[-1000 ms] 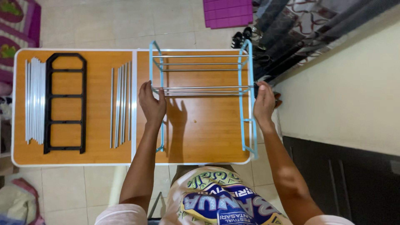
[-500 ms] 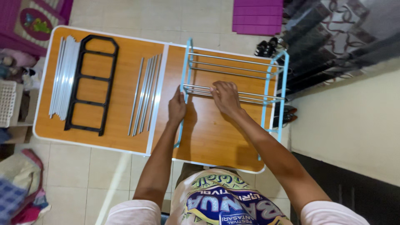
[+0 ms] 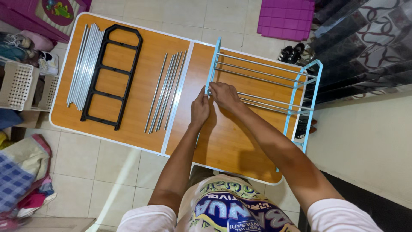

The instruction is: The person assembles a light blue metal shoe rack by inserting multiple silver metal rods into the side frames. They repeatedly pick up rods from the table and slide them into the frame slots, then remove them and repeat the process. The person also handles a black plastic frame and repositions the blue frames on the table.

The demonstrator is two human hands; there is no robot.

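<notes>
The desk [image 3: 128,129] is a long wood-topped folding one with a white rim and a white seam across its middle, set on a pale tiled floor [image 3: 86,172].

On the right half of the desk stands the rack [image 3: 262,81], a part-built frame with two light-blue side pieces joined by silver rods: three rods near the desk's far edge and a second group lower down, running from the left side piece across to the right one, which hangs just past the desk's right edge.

On the left half lies a black side frame [image 3: 111,76], flat, with its long side running from the far edge toward the near edge. Between it and the desk's left edge lies a bundle of silver rods [image 3: 84,64], touching or nearly touching the frame (the gap is too fine to judge). Beside the middle seam lie a few loose rods [image 3: 165,92], spread slightly.

Both hands meet at the left blue side piece, where the lower group of rods joins it. The left hand [image 3: 200,109] is closed around the blue piece from the near side. The right hand [image 3: 224,95] lies over the rod ends just beside it, fingers curled down onto them; whether it truly grips a rod I cannot tell.
</notes>
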